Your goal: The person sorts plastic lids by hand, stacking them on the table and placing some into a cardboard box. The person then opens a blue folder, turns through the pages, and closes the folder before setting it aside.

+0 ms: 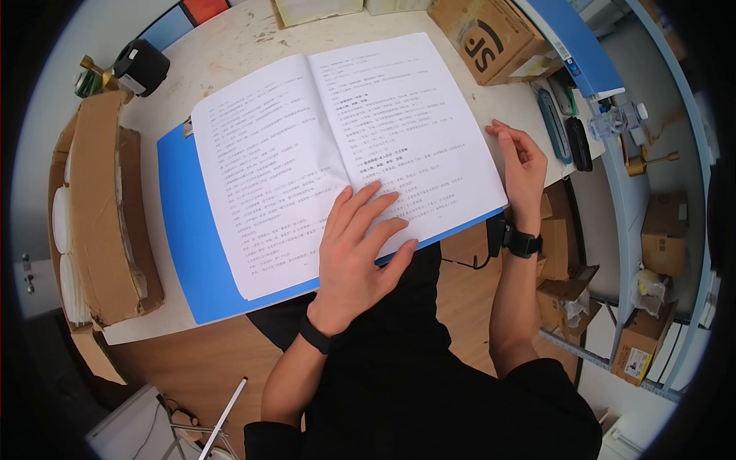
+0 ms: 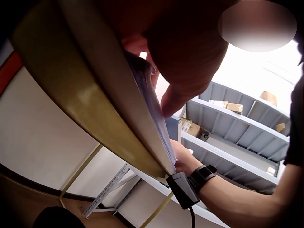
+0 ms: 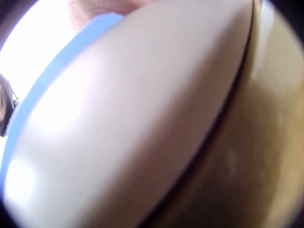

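An open printed booklet lies on a blue folder at the front of the table, dense printed lines covering both pages. My left hand rests on the lower middle of the booklet, fingers spread near the fold and thumb out over the lower edge. Beside the right page's edge, my right hand lies on the table with loosely bent fingers and nothing visible in its grasp. In the left wrist view the left hand looms dark over the page edges. Only a blurred bit of hand tops the right wrist view.
A cardboard holder with white items stands at the table's left, a black speaker behind it. Toward the back right sit a cardboard box, a dark case and a plastic bottle. Shelving with boxes rises at right.
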`<state>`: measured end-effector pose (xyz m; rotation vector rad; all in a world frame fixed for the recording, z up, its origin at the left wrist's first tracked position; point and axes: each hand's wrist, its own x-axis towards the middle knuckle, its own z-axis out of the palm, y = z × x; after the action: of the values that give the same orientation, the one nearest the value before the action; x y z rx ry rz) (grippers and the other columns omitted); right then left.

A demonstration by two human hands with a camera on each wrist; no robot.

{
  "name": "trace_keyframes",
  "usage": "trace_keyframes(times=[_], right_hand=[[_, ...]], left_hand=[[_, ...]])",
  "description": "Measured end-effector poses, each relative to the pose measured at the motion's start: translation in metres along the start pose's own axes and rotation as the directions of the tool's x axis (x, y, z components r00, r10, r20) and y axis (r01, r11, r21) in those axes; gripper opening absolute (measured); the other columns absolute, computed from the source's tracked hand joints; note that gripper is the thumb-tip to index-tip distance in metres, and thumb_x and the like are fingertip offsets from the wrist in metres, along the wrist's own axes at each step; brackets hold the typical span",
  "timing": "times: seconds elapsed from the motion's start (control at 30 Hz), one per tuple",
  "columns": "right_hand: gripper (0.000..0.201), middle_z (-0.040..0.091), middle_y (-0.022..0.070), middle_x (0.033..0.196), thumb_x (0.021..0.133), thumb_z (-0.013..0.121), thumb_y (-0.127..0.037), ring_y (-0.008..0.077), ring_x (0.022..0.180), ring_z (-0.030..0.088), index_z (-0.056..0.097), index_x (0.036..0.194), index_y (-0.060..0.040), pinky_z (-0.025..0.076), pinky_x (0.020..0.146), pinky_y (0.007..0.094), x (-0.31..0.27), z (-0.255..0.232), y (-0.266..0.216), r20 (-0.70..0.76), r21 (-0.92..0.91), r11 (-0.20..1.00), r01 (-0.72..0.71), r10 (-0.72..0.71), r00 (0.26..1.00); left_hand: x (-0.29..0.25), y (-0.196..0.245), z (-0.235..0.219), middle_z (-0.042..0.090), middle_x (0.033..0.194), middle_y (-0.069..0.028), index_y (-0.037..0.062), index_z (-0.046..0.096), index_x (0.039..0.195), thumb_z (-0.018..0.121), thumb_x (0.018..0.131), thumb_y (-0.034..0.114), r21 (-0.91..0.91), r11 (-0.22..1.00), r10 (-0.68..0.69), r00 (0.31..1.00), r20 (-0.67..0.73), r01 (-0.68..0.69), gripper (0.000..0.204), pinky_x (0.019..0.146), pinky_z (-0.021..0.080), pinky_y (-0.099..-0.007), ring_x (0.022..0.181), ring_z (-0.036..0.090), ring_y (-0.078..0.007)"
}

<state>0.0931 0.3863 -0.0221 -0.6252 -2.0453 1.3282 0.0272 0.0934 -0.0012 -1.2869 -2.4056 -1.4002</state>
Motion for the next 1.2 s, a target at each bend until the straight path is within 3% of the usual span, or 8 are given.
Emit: trace_keyframes(times=[0.77, 1.2], right_hand=[[0.023, 0.077, 0.015, 0.113, 0.104, 0.063, -0.015, 0.0223, 0.118, 0.068, 0.074, 0.109, 0.0043, 0.048, 0.105, 0.0336, -0.001, 0.0023, 0.0009, -0.019, -0.023, 0.999, 0.043, -0.044, 0.999], [0.025, 0.076, 0.0151, 0.117, 0.103, 0.065, -0.018, 0.0207, 0.113, 0.069, 0.075, 0.111, 0.0038, 0.049, 0.103, 0.0325, -0.0019, 0.0032, -0.0002, -0.037, 0.006, 1.0, -0.025, 0.025, 0.999]], left_hand=[[0.0, -0.0002, -0.0003, 0.072, 0.121, -0.0103, 0.0053, 0.074, 0.091, 0.083, 0.081, 0.011, -0.002, 1.0, 0.015, 1.0, -0.007, -0.015, 0.014, 0.116, 0.04, -0.0559, 0.128, 0.061, -0.0344], [-0.0013, -0.0033, -0.0001, 0.073, 0.117, -0.0089, 0.005, 0.073, 0.091, 0.08, 0.085, 0.005, -0.022, 1.0, 0.02, 1.0, -0.019, -0.021, 0.009, 0.115, 0.041, -0.0556, 0.126, 0.062, -0.0337]])
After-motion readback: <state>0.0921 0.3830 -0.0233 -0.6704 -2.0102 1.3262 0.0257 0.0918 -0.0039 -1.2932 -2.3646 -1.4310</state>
